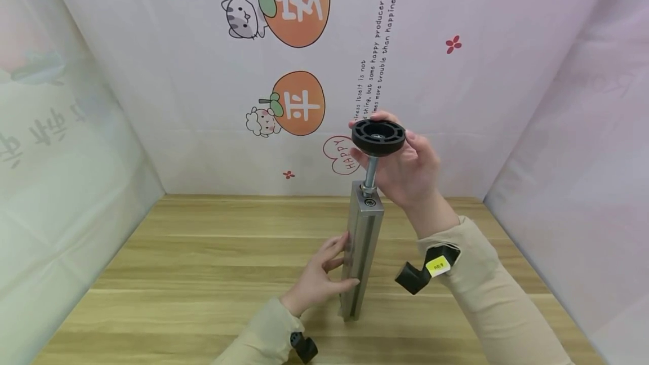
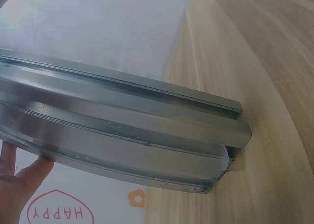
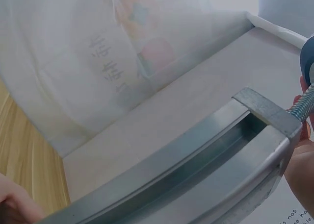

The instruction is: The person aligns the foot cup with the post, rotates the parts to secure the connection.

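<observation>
A slotted aluminium profile (image 1: 361,263) stands nearly upright over the wooden table, tilted slightly. My left hand (image 1: 320,276) grips its lower half, fingers behind and thumb along the near side. A threaded rod (image 1: 371,172) with a nut rises from the profile's end plate and carries a black round levelling foot (image 1: 378,138). Fingers and thumb of my right hand (image 1: 409,176) hold the foot's rim from behind and the right. The left wrist view shows the profile's grooved lower end (image 2: 147,121) close to the wood. In the right wrist view, the end plate (image 3: 267,111) meets the rod (image 3: 304,104).
The wooden tabletop (image 1: 203,275) spreads out on both sides of the profile. White printed cloth (image 1: 192,83) walls enclose it at the back, left and right. Black camera mounts (image 1: 421,272) sit on the wrists.
</observation>
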The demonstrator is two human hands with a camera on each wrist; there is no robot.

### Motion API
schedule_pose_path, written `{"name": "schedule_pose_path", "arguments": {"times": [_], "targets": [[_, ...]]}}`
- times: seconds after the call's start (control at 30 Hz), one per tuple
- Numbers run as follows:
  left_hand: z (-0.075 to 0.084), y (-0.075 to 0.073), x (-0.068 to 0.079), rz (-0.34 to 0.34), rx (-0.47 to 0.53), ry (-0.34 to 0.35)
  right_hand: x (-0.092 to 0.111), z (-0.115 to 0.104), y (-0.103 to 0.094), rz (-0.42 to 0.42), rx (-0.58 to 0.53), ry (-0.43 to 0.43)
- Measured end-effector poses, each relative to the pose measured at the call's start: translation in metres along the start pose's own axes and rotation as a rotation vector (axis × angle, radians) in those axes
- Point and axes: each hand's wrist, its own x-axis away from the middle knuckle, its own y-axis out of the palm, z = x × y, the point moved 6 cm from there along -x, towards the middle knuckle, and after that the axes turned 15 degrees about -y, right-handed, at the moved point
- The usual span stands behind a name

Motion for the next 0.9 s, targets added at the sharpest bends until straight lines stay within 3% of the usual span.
{"name": "schedule_pose_path", "arguments": {"times": [0.3,0.6,0.9], "targets": [[-0.002,0.000,0.000,0.004,-0.008,-0.018,0.001,-0.006,-0.003,0.003,0.207,-0.007],[-0.001,0.001,0.000,0.002,-0.009,0.006,0.000,-0.015,-0.003,-0.037,0.322,-0.044],[-0.001,0.001,0.000,0.002,-0.008,0.016,0.001,-0.026,-0.008,0.077,0.523,-0.055]]}}
